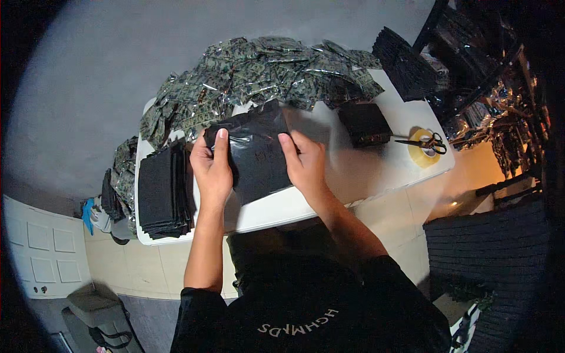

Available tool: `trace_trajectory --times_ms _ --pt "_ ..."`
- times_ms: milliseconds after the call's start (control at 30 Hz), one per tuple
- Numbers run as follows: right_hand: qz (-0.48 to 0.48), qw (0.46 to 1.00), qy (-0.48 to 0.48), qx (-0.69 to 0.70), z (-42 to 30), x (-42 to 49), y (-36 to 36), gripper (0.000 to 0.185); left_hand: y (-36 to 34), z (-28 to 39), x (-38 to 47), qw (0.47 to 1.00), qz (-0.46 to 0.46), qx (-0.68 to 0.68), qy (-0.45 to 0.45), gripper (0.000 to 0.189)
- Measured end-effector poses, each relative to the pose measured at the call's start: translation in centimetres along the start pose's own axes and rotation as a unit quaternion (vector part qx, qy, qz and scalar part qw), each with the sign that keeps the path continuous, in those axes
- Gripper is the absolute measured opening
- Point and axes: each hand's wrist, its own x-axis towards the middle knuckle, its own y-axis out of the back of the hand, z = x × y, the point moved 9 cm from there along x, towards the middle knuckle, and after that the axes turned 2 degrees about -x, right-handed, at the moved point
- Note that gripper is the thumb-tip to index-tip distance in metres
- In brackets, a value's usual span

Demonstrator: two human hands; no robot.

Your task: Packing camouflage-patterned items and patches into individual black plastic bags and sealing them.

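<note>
Between my two hands is a black item in a clear plastic sleeve [258,154], held over the front half of the white table [273,209]. My left hand [212,165] grips its left edge with the thumb on top. On the right edge, my right hand [304,161] pinches it the same way. A stack of folded black fabric [162,189] lies just left of my left hand. Farther right of my right hand sits a smaller black stack [364,123]. What the sleeve holds exactly cannot be told.
Camouflage-patterned packets in clear plastic [273,66] are heaped along the table's back. Black-handled scissors [426,143] rest on a roll of tape [419,154] at the right end. More black folded pieces [401,66] stand at the back right corner. A grey seat [99,313] is at lower left.
</note>
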Motion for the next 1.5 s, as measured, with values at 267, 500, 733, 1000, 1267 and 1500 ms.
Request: trace_trajectory --times_ms 267,500,733,1000,1267,1500 --pt "-0.048 0.984 -0.060 0.159 3.0 0.9 -0.7 0.024 0.2 -0.6 -0.1 0.999 -0.030 0.019 -0.005 0.017" --pt "-0.150 0.966 -0.049 0.205 3.9 0.9 -1.8 0.019 0.4 -3.2 -1.1 0.995 -0.081 0.054 0.028 0.015" --pt "-0.072 0.977 -0.079 0.184 5.6 0.8 -1.8 0.017 -0.5 -9.4 -3.4 0.985 -0.161 -0.027 0.050 0.050" --pt "0.057 0.973 -0.067 0.213 3.0 2.3 -0.3 0.023 -2.2 -6.0 -4.5 0.986 0.010 0.136 -0.096 0.018" --pt "0.058 0.966 -0.086 0.238 2.9 1.7 -0.2 0.030 0.8 -6.5 -5.1 0.975 -0.020 0.193 -0.105 0.038" --pt "0.020 0.975 -0.067 0.210 2.3 1.8 -0.1 0.026 0.4 -3.7 -3.4 0.996 -0.076 0.016 -0.040 0.022"
